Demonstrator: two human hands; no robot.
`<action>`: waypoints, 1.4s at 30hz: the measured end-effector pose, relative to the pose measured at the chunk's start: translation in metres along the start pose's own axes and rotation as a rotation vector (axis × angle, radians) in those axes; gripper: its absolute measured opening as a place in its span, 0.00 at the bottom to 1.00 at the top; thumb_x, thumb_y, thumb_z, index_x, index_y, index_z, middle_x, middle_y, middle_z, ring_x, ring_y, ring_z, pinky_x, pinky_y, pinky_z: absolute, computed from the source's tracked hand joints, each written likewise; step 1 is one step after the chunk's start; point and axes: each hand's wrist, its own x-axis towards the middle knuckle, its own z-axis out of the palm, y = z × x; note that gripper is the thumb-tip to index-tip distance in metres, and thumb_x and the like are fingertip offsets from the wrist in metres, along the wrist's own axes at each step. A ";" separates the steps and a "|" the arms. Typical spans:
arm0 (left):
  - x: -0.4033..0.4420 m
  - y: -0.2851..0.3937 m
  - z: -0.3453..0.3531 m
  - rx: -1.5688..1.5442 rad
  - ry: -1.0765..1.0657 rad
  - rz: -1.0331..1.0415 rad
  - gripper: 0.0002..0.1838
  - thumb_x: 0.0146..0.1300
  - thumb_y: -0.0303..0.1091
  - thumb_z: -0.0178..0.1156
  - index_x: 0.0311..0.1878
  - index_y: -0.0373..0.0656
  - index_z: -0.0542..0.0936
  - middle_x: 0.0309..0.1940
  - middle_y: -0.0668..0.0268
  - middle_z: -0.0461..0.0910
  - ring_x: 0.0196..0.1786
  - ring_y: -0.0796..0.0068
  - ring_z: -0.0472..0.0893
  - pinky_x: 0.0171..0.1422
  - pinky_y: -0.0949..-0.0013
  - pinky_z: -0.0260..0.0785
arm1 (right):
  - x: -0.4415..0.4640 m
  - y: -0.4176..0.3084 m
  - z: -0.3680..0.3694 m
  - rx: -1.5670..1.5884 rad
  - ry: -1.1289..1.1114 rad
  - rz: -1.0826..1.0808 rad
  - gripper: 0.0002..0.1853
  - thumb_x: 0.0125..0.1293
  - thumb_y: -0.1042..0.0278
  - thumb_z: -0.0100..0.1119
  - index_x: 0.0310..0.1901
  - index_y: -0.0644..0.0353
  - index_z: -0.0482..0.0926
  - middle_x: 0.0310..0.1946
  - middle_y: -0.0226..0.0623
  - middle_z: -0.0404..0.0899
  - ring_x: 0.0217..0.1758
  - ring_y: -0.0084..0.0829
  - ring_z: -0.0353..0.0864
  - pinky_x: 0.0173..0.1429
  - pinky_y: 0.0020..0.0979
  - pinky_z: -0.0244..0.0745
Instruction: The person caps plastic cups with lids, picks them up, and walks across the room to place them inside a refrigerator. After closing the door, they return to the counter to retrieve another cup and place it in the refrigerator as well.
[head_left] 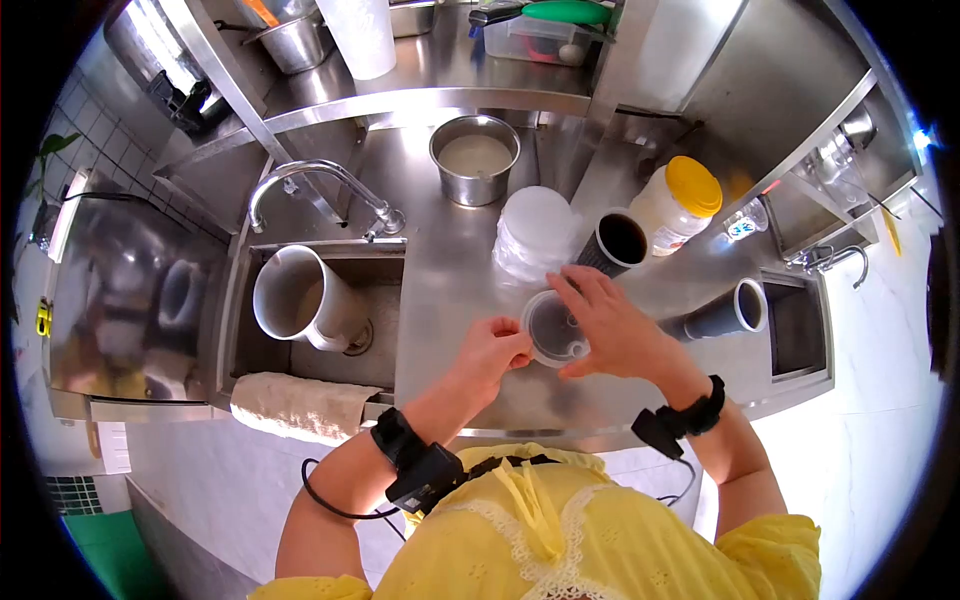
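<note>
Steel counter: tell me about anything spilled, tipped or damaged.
Nothing stands out: no spill or damage is visible on the counter. The dark cup at the far right seems to lean, probably just from the wide lens.

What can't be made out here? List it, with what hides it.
Head view:
Right side of the clear cup: behind the right hand.
Rest of the tall white container: cut off by the upper edge.
Print on the yellow-lidded jar: too small.
Whether the left hand grips the cup: its fingers hide that.
</note>
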 end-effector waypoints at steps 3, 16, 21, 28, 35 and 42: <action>-0.005 -0.008 -0.002 -0.018 0.010 0.017 0.04 0.48 0.24 0.57 0.29 0.38 0.73 0.23 0.67 0.73 0.26 0.79 0.72 0.31 0.78 0.64 | -0.004 -0.025 0.011 0.072 0.043 0.244 0.46 0.42 0.54 0.68 0.61 0.64 0.55 0.54 0.50 0.60 0.58 0.50 0.62 0.60 0.41 0.61; 0.023 0.041 -0.009 0.560 -0.215 -0.076 0.15 0.53 0.29 0.60 0.44 0.36 0.74 0.36 0.66 0.76 0.38 0.77 0.76 0.44 0.73 0.71 | 0.000 -0.027 0.026 0.147 0.060 0.319 0.43 0.39 0.56 0.67 0.58 0.59 0.58 0.49 0.46 0.62 0.54 0.47 0.64 0.50 0.42 0.71; 0.020 0.046 -0.012 0.420 -0.248 -0.132 0.13 0.51 0.27 0.61 0.41 0.36 0.75 0.34 0.67 0.76 0.36 0.78 0.76 0.43 0.74 0.71 | 0.000 -0.022 0.024 0.170 0.036 0.293 0.43 0.39 0.56 0.68 0.58 0.58 0.59 0.49 0.46 0.62 0.54 0.46 0.63 0.49 0.42 0.72; 0.021 0.036 0.001 0.501 -0.089 -0.079 0.08 0.45 0.20 0.57 0.33 0.34 0.76 0.25 0.68 0.73 0.28 0.79 0.71 0.32 0.75 0.64 | 0.002 -0.018 0.024 0.211 0.052 0.248 0.42 0.38 0.57 0.69 0.57 0.57 0.60 0.49 0.46 0.62 0.54 0.48 0.63 0.51 0.43 0.69; 0.021 0.024 -0.002 0.217 -0.137 -0.176 0.04 0.44 0.20 0.56 0.26 0.38 0.73 0.22 0.69 0.71 0.26 0.79 0.69 0.29 0.76 0.62 | 0.001 -0.006 0.023 0.281 0.050 0.136 0.40 0.35 0.59 0.70 0.55 0.54 0.64 0.49 0.45 0.64 0.54 0.48 0.63 0.55 0.44 0.65; -0.002 -0.006 0.003 -0.034 -0.068 -0.118 0.06 0.47 0.21 0.57 0.29 0.38 0.71 0.23 0.68 0.72 0.26 0.80 0.71 0.31 0.77 0.63 | 0.006 0.004 0.010 0.121 -0.055 -0.076 0.41 0.31 0.55 0.68 0.53 0.50 0.65 0.50 0.41 0.65 0.56 0.47 0.62 0.61 0.48 0.55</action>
